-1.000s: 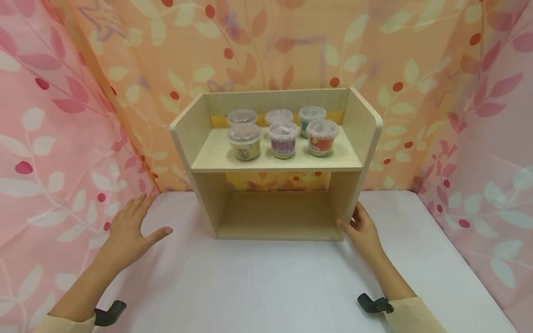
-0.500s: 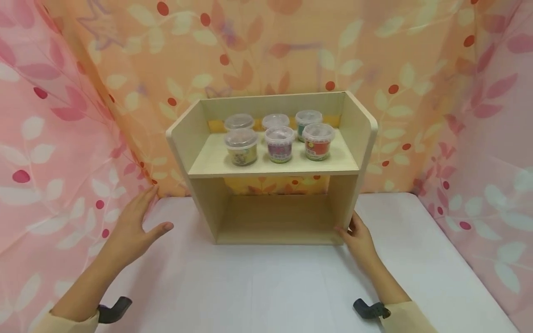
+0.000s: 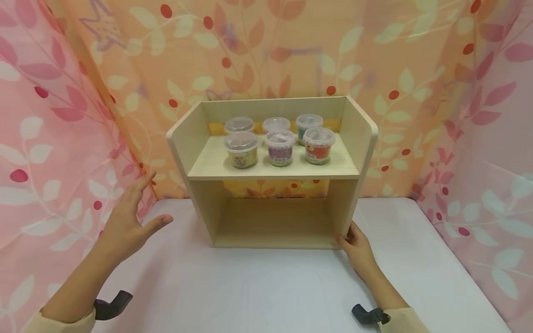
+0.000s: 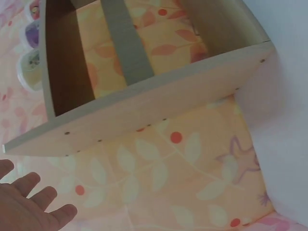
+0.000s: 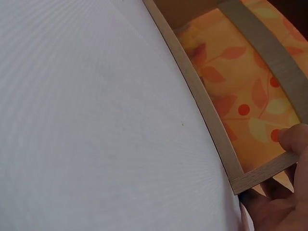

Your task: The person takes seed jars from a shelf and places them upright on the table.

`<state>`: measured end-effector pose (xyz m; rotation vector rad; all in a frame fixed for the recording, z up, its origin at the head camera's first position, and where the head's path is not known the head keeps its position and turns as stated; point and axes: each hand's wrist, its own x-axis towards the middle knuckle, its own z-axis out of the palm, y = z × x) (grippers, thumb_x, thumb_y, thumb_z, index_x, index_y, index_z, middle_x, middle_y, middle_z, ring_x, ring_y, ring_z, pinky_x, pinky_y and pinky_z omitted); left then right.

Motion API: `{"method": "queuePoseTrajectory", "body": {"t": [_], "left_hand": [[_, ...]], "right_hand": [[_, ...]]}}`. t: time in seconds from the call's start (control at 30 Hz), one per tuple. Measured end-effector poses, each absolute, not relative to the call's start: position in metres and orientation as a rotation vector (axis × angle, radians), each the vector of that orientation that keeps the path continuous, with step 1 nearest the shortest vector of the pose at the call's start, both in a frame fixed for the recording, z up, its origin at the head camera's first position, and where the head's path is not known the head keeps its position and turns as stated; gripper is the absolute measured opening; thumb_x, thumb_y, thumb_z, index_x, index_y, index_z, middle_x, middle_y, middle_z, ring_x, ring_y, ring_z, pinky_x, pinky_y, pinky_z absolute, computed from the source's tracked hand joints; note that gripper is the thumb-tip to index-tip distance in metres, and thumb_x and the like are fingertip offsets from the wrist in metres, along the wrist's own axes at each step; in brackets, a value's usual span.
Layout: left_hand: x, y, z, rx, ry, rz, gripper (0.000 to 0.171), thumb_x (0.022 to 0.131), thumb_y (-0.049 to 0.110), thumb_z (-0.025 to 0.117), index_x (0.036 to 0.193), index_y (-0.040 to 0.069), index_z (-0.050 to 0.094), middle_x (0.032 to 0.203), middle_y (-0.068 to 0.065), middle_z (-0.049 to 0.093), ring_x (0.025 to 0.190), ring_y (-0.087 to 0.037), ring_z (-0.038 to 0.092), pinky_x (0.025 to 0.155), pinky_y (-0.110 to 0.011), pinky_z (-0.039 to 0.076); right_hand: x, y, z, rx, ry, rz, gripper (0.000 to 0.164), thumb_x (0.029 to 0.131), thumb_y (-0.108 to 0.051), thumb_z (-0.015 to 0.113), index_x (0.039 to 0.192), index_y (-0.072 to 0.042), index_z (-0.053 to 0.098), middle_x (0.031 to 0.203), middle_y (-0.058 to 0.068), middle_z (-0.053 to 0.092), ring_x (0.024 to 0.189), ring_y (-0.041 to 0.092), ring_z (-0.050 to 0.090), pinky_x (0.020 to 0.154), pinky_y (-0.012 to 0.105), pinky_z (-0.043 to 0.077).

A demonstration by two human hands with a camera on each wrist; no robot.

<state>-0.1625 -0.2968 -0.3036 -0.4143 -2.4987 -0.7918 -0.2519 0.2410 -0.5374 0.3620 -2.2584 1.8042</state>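
A pale wooden two-tier shelf (image 3: 273, 177) stands on the white table in the head view. My right hand (image 3: 359, 254) grips the front edge of its right side panel near the bottom, thumb on the inner face and fingers outside. The right wrist view shows this hand (image 5: 284, 204) around the panel (image 5: 262, 177) by its lower corner. To the left of the shelf, my left hand (image 3: 125, 227) is raised with fingers spread, holding nothing. In the left wrist view its fingers (image 4: 42, 197) are apart from the side panel (image 4: 125, 115).
On the upper tier are several lidded plastic tubs, including a yellow tub (image 3: 242, 155), a purple tub (image 3: 280, 152), a red tub (image 3: 318, 150) and a green tub (image 3: 303, 135). Floral cloth (image 3: 266, 55) hangs behind and on both sides of the table (image 3: 250, 291).
My right hand has slid slightly down the side panel toward the bottom corner. My left hand has lifted a little, its fingers still spread. The tubs keep their places on the shelf.
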Motion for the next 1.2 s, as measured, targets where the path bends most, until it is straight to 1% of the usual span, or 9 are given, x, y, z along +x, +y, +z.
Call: {"method": "queuePoseTrajectory", "body": {"t": [0.23,0.27,0.4,0.5,0.63,0.73,0.83,1.0,1.2], "left_hand": [[-0.155,-0.286,-0.280,-0.404,-2.453,-0.838,0.106,0.079,0.022,0.091,0.162,0.038,0.028,0.163,-0.008,0.037,0.135,-0.052,0.043,0.103,-0.079,0.034],[-0.154,-0.284,-0.277,-0.406,-2.448,-0.847,0.105,0.079,0.020,0.090,0.161,0.039,0.028,0.163,-0.005,0.037,0.136,-0.050,0.044,0.110,-0.070,0.036],[-0.153,-0.276,-0.260,-0.454,-2.409,-0.894,0.097,0.080,0.016,0.089,0.159,0.036,0.036,0.161,0.000,0.041,0.136,-0.051,0.047,0.117,-0.062,0.034],[-0.152,-0.268,-0.247,-0.470,-2.400,-0.923,0.089,0.082,0.017,0.088,0.156,0.035,0.041,0.159,-0.002,0.044,0.135,-0.051,0.049,0.111,-0.070,0.035],[-0.154,-0.256,-0.231,-0.525,-2.368,-0.908,0.083,0.082,0.015,0.087,0.153,0.034,0.047,0.155,0.000,0.049,0.135,-0.036,0.052,0.118,-0.035,0.040],[-0.157,-0.246,-0.221,-0.587,-2.341,-0.856,0.083,0.081,0.012,0.088,0.153,0.029,0.049,0.153,0.001,0.051,0.135,-0.027,0.052,0.108,-0.009,0.037],[-0.160,-0.236,-0.210,-0.603,-2.374,-0.857,0.081,0.083,0.015,0.087,0.154,0.027,0.048,0.155,0.002,0.050,0.137,-0.028,0.052,0.112,-0.020,0.043],[-0.166,-0.222,-0.197,-0.533,-2.529,-0.949,0.079,0.088,0.033,0.083,0.155,0.034,0.042,0.158,0.005,0.044,0.139,-0.036,0.051,0.107,-0.058,0.047],[-0.182,-0.207,-0.185,-0.562,-2.602,-1.031,0.079,0.090,0.040,0.080,0.157,0.028,0.041,0.158,-0.001,0.044,0.142,-0.034,0.047,0.116,-0.056,0.040]], "right_hand": [[-0.251,0.241,-0.537,0.358,-2.285,1.807,0.074,0.100,-0.010,0.067,0.162,-0.022,0.031,0.156,0.021,0.045,0.136,0.043,0.049,0.093,0.008,0.048],[-0.251,0.241,-0.537,0.357,-2.286,1.802,0.073,0.100,-0.010,0.067,0.162,-0.022,0.032,0.155,0.021,0.046,0.135,0.043,0.051,0.093,0.009,0.049],[-0.250,0.240,-0.538,0.343,-2.292,1.768,0.071,0.099,-0.008,0.067,0.161,-0.021,0.035,0.149,0.023,0.051,0.127,0.040,0.057,0.091,0.011,0.051],[-0.249,0.239,-0.535,0.318,-2.305,1.749,0.069,0.099,-0.006,0.067,0.160,-0.019,0.037,0.146,0.023,0.054,0.123,0.034,0.060,0.090,0.011,0.052],[-0.249,0.240,-0.534,0.301,-2.321,1.734,0.067,0.100,-0.007,0.066,0.160,-0.018,0.038,0.146,0.022,0.054,0.123,0.031,0.060,0.090,0.010,0.051],[-0.250,0.240,-0.534,0.317,-2.316,1.749,0.067,0.100,-0.006,0.064,0.160,-0.017,0.036,0.148,0.023,0.052,0.126,0.037,0.057,0.091,0.010,0.051],[-0.252,0.240,-0.536,0.334,-2.303,1.759,0.068,0.100,-0.004,0.064,0.161,-0.017,0.035,0.149,0.025,0.051,0.127,0.042,0.056,0.091,0.010,0.051],[-0.252,0.241,-0.538,0.339,-2.298,1.752,0.068,0.100,-0.004,0.064,0.161,-0.017,0.035,0.149,0.025,0.051,0.126,0.043,0.056,0.090,0.009,0.051],[-0.252,0.241,-0.537,0.345,-2.284,1.782,0.068,0.100,-0.005,0.065,0.161,-0.016,0.035,0.150,0.025,0.050,0.128,0.045,0.055,0.091,0.009,0.051]]}}
